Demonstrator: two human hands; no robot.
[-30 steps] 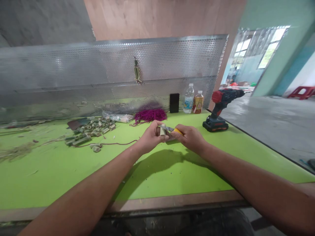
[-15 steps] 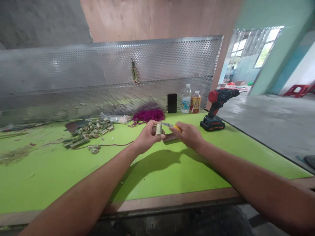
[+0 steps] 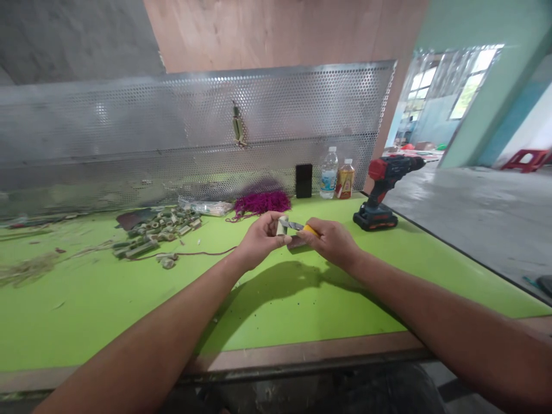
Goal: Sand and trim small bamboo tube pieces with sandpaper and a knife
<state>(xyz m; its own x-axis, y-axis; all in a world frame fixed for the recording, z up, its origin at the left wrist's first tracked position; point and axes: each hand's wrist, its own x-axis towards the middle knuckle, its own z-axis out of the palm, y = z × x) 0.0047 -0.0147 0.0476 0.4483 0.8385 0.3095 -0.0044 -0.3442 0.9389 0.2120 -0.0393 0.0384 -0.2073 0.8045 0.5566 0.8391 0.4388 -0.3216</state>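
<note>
Within the left hand [image 3: 261, 240], a bamboo segment [image 3: 282, 226] stands upright.

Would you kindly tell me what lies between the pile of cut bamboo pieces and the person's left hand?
In the head view, a thin reddish cord runs along the green tabletop from the cut bamboo pieces toward the left hand.

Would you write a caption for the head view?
Left hand holds a bamboo piece, right hand a yellow-handled knife, above a green table.

Yellow knife handle [image 3: 310, 230], lime-green bench top [image 3: 302, 310], magenta cord bundle [image 3: 261, 203]
</note>
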